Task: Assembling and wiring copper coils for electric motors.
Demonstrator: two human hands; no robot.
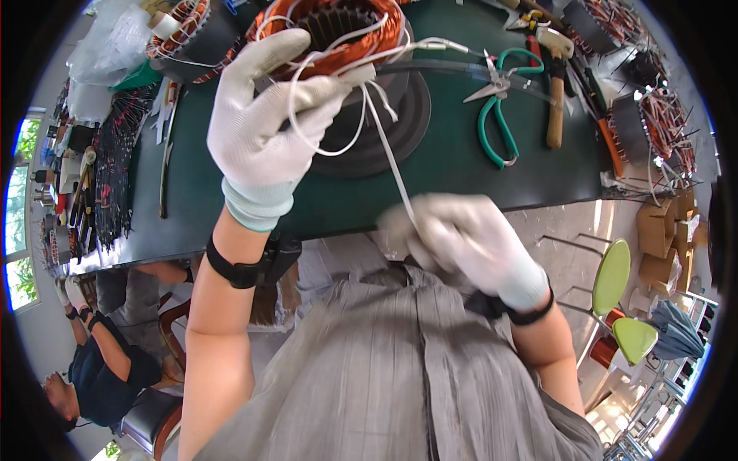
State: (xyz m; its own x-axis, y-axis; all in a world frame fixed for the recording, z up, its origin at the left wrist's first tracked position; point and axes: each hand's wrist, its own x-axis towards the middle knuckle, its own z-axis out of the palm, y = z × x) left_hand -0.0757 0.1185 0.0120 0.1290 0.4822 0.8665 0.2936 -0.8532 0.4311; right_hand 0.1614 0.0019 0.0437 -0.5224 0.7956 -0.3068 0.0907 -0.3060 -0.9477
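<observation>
A stator with orange-brown copper windings stands at the top middle, on a dark round base. My left hand, in a white knit glove, is at its near rim. The thumb rests by the winding, and the bent fingers hold a white lacing cord beside the white lead wires. One loop of the cord hangs below these fingers. From there the cord runs straight down to my right hand, gloved and blurred by motion, its fingers closed around the cord near the table's front edge.
Green-handled scissors and a hammer lie on the green table to the right. More wound stators stand at both sides. Bundled dark leads lie left. A person sits at lower left; green chairs stand right.
</observation>
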